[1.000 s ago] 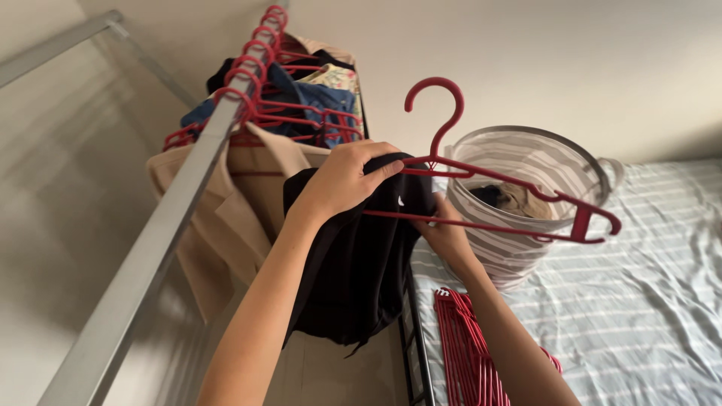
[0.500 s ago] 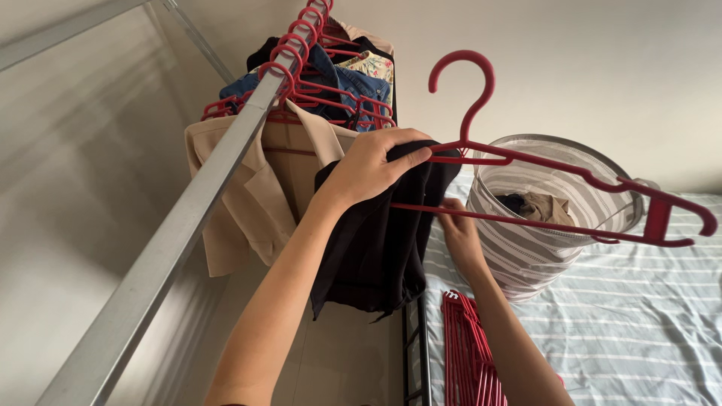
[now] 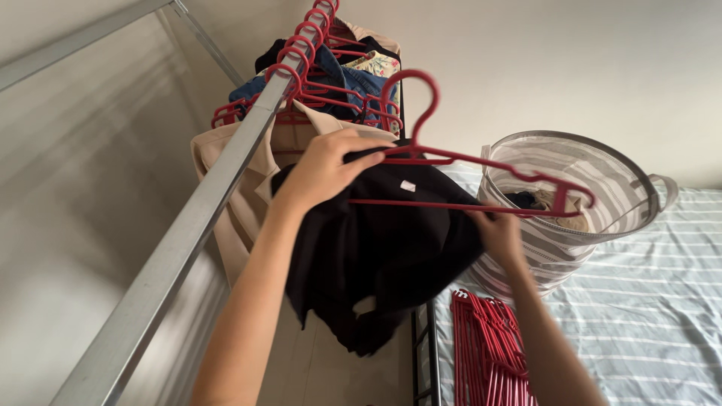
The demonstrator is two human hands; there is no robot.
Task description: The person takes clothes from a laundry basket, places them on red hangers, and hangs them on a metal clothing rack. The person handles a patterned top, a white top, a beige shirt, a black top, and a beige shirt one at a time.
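Black garment (image 3: pixel 383 240) between both hands (image 3: pixel 331 169)

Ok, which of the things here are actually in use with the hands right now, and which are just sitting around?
In use:
left hand, gripping the red hanger
right hand, at the black garment draped on that hanger

Sitting around:
metal rail with hung clothes
beige jacket
striped laundry basket
pile of spare red hangers
striped bed sheet
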